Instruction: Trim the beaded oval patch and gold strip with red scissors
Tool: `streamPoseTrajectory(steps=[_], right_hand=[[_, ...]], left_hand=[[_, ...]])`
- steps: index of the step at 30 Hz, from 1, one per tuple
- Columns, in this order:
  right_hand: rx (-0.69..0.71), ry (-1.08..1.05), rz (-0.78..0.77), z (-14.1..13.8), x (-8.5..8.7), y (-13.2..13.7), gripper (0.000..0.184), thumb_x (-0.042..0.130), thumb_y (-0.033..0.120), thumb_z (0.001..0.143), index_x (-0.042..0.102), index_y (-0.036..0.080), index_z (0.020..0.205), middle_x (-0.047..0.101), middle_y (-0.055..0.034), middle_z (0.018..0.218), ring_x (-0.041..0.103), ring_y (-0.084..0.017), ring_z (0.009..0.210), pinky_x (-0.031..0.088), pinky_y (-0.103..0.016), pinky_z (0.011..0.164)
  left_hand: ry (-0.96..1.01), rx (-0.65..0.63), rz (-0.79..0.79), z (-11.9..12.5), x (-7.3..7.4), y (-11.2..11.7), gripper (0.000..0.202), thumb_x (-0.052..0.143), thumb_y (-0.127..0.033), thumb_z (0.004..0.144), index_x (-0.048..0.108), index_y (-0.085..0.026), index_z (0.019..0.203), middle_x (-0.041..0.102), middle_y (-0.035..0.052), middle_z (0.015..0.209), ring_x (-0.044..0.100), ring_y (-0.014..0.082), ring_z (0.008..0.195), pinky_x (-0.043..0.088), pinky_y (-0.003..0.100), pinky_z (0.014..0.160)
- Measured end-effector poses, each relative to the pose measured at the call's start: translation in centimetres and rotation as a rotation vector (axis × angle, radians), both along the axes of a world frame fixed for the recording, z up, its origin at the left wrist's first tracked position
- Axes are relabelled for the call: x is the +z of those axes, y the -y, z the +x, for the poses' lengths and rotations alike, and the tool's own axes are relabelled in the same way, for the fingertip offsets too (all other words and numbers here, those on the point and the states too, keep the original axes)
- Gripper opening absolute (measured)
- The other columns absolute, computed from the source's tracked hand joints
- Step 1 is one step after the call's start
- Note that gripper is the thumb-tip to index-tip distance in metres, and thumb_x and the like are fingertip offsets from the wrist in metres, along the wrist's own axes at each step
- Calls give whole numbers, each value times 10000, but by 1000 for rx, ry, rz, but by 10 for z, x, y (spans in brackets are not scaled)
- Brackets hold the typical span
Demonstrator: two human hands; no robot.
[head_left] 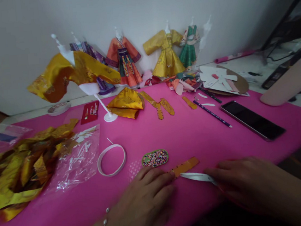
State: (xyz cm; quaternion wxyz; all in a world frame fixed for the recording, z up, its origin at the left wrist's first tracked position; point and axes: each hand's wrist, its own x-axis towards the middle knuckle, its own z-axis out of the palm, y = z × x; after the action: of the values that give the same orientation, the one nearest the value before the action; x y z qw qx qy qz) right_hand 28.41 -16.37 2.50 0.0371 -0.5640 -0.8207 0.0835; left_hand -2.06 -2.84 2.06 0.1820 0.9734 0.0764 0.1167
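— Orange paper strip (185, 166) lies flat on the pink counter (195, 137), left hand (145, 198) pressing its near end with flat, released fingers.
— And the right hand (242, 180)?
— Its grip pinches a white strip (196, 176) touching the orange one, just beside a sequinned oval (155, 158).
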Motion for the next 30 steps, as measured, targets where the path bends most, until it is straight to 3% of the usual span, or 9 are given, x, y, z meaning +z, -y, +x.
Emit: streamPoseTrajectory(steps=[8,22,30], right_hand=[[18,7,58,-1,-2,-2,401,648,42,808,747,269,1123,822,47,892,790,-203,644,505,-351,527],[35,33,73,1,-6,-1,337,620,85,869,746,274,1118,817,51,875,792,-205,636,522,-351,526],[21,47,102,-2,-1,0,365,646,78,823,739,270,1120,821,46,861,785,-199,626,494,-328,517]], left_hand=[[-11,5,-10,1,1,0,287,691,-199,1039,682,-224,1325,760,97,1474,715,333,1311,540,552,1160],[9,15,-21,1,1,1,280,706,-210,1040,696,-230,1319,776,94,1443,729,311,1277,545,518,1152],[25,14,-6,2,1,1,279,707,-212,1046,686,-224,1323,785,94,1421,731,310,1265,552,515,1143]])
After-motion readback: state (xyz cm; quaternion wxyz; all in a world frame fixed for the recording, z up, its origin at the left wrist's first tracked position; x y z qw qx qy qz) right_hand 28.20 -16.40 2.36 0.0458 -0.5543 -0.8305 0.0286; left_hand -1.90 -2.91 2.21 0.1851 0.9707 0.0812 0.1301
